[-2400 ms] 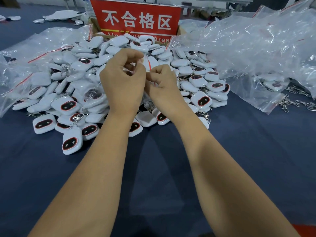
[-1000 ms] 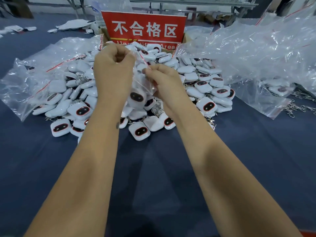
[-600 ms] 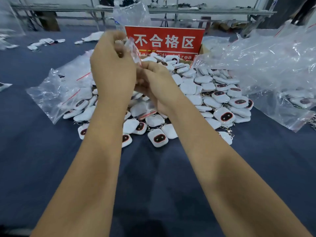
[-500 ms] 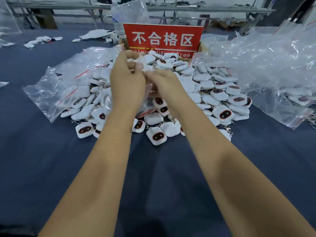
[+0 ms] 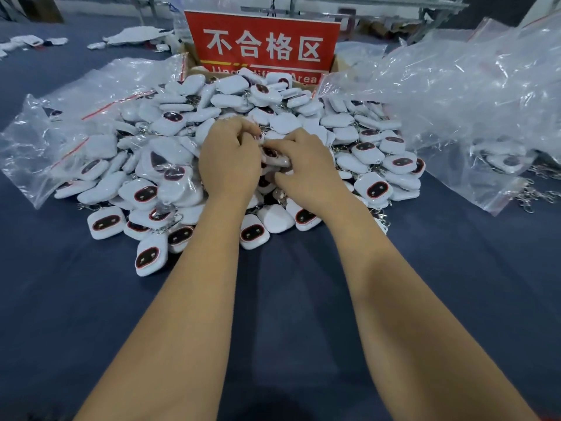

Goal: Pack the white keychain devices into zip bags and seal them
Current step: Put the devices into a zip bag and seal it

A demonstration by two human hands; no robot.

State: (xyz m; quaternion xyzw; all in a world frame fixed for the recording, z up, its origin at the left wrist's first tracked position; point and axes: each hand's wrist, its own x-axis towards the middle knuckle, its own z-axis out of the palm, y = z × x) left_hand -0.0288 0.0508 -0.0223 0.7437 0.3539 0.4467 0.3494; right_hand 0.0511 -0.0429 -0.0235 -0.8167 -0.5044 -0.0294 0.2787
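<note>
Head view: at centre, the left hand [image 5: 229, 165] and right hand [image 5: 303, 168] meet with fingers curled, pinching a white rounded keychain device with a dark red-rimmed face [image 5: 271, 153] atop the heap of white devices [image 5: 303, 117]. Clear zip bags [image 5: 473, 95] lie at 2 o'clock on the dark blue bench [image 5: 288, 299]; a red sign [image 5: 262, 45] stands at 12.

A red sign [image 5: 262, 47] stands upright at the far edge of the surface [image 5: 288, 299], behind the heap of white devices. It carries four large white characters, 不合格区. Beneath them runs a yellow stripe, then a white English line half hidden by the heap: only "Area" at its right end reads clearly. No other text is legible.
</note>
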